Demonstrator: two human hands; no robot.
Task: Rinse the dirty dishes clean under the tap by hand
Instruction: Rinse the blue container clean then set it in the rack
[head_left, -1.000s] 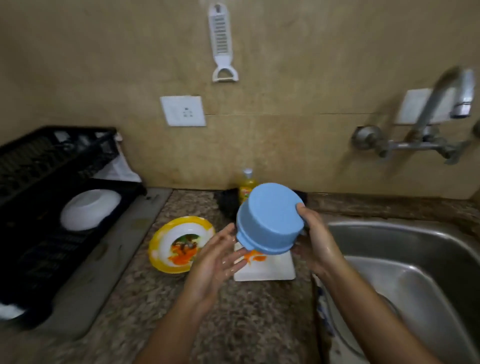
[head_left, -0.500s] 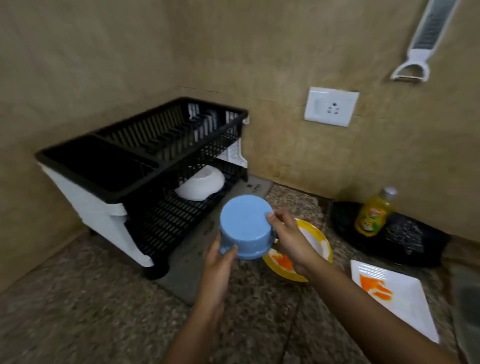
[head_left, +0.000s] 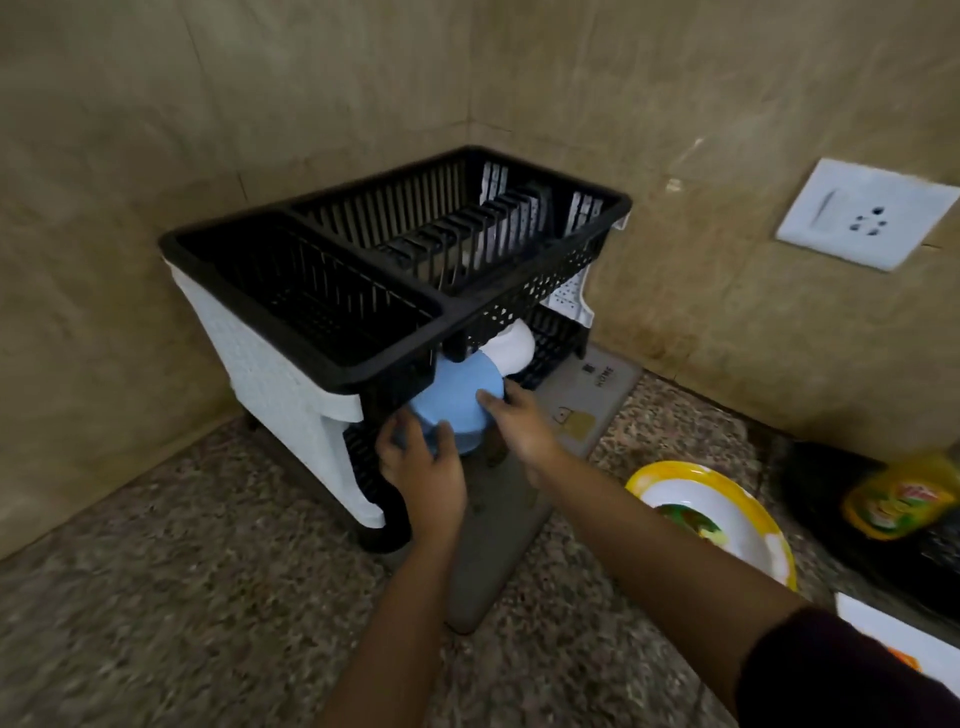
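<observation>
Blue bowl (head_left: 457, 402) between both hands' grip

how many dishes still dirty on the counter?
2 visible. The yellow-rimmed plate with food scraps sits right of the grey mat; the white plate with an orange smear is cut off at the frame's lower right edge. More may lie out of view.

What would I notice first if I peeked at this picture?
Probably the big black dish rack in the corner, with two hands sliding an upside-down blue bowl into its lower shelf, beside a white bowl. Then, at the right on the counter, the yellow-rimmed plate with food scraps on it.
</observation>
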